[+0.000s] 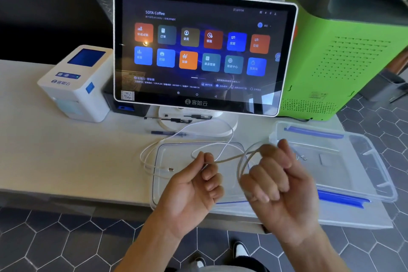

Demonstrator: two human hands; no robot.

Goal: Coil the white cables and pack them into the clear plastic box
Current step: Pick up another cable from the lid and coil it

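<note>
Cable (229, 157) slack lies to your left on the table (55, 161), trailing from the loose loops there across the clear lid (167, 185) to your left hand (196, 185), whose thumb and fingers pinch the strand. From that pinch it runs level and rightward to your right hand (278, 181), fingers curled round the hanging coil. The clear plastic box (362, 168) sits just right of that hand, so the right hand is nearer for packing.

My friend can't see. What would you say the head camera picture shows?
Two hands coil a white cable above a counter: the left hand pinches it, the right hand grips the loops. A clear plastic box and its lid lie below a touchscreen.
</note>
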